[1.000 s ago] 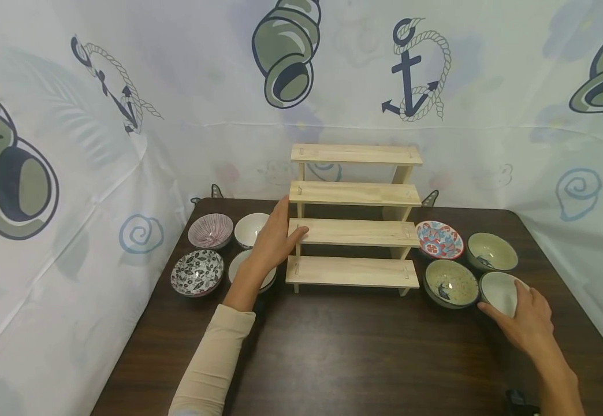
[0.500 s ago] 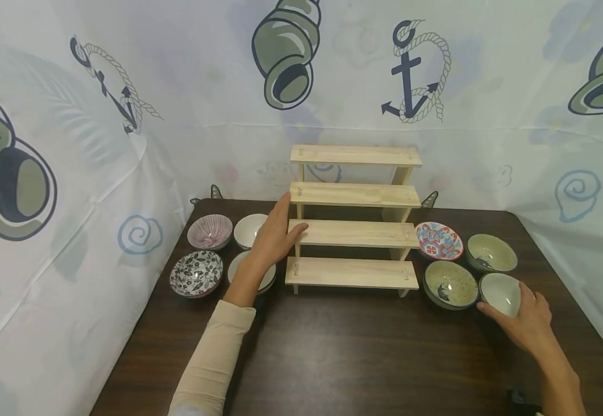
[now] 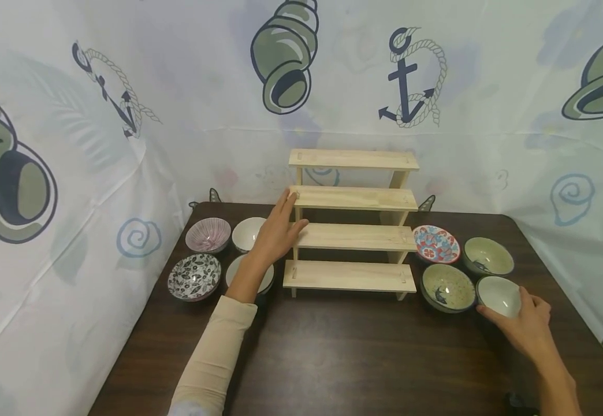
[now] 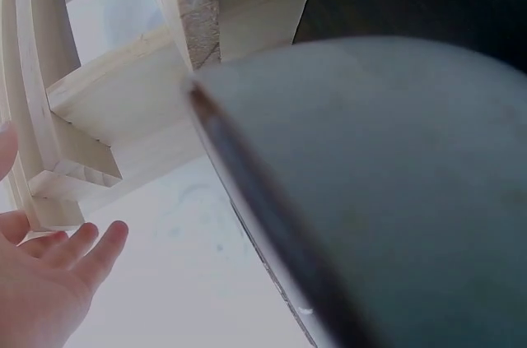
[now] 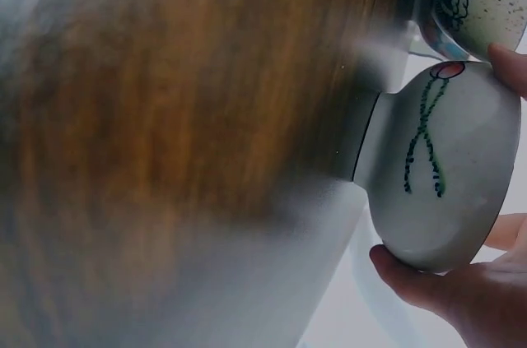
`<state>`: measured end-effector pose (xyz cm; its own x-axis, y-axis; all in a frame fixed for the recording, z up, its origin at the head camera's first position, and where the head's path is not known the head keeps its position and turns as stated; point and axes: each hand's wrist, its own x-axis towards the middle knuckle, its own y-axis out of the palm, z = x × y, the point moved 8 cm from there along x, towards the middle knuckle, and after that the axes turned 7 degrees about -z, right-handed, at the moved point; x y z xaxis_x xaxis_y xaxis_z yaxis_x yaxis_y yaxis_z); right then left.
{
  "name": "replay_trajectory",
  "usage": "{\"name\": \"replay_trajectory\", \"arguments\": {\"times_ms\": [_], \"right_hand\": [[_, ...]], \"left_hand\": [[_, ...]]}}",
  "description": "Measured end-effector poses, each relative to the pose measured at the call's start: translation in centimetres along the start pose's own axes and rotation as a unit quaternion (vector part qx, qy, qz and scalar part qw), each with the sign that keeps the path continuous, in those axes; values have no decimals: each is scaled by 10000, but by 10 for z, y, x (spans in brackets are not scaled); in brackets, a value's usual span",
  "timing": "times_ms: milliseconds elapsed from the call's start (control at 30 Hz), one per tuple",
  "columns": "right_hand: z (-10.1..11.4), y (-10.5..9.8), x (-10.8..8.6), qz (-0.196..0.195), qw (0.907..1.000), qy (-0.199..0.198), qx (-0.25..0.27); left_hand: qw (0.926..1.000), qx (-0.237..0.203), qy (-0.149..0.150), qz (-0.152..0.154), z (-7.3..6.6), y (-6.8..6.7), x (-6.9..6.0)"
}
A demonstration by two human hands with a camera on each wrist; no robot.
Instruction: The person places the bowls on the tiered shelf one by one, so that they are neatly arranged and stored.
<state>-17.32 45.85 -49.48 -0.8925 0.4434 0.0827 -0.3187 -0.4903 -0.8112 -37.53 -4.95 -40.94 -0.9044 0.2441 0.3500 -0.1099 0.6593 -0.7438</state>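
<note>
My left hand (image 3: 276,231) touches the left end of a pale wooden four-step display stand (image 3: 356,237), its fingers extended and thumb apart. The left wrist view has those fingers (image 4: 95,253) at the end of the boards; a blurred pale bowl (image 4: 387,192) fills the foreground. On the right, my right hand (image 3: 530,323) holds a small white bowl (image 3: 498,293) by its sides, thumb on one side and fingers on the other. In the right wrist view this bowl (image 5: 445,167) shows a green twisted line and a red mark outside. Its foot appears to sit on the table.
Left of the stand are a pink-striped bowl (image 3: 208,234), a black-and-white floral bowl (image 3: 194,277) and two white bowls (image 3: 246,232). At right stand a red-and-blue patterned bowl (image 3: 436,244) and two green bowls (image 3: 448,288). A printed cloth hangs behind the dark table (image 3: 364,352).
The head view has shifted slightly. My left fingertips have moved a little onto the end of the stand's upper-middle board. My right hand stays at the white bowl.
</note>
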Motion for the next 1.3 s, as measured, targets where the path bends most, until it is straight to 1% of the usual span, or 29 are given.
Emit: {"name": "replay_trajectory", "arguments": {"times_ms": [133,300,467,600,800,1067,1300], "right_hand": [[-1,0,-1,3,10000,42,-13],[4,-5,-5,-112,9999,3,-18],[15,-15,-9,-309,9994,-133,44],[24,-22,-12,-391,9991,-152,58],[41,-30,-18,-435,9985,-243,215],[71,-42,-23,-536,9954,-616,491],[96,-49,-23,-521,9943,-705,603]], "left_hand": [[10000,-45,-19,-26,2,1,2],[9998,-183,-36,-46,5,2,6],[9995,-282,-6,-151,6,0,7],[9993,-306,39,-203,6,-1,7],[9994,-266,61,-227,2,-2,9],[9998,-167,-7,-122,3,-1,10],[10000,-41,13,-77,0,-8,11]]}}
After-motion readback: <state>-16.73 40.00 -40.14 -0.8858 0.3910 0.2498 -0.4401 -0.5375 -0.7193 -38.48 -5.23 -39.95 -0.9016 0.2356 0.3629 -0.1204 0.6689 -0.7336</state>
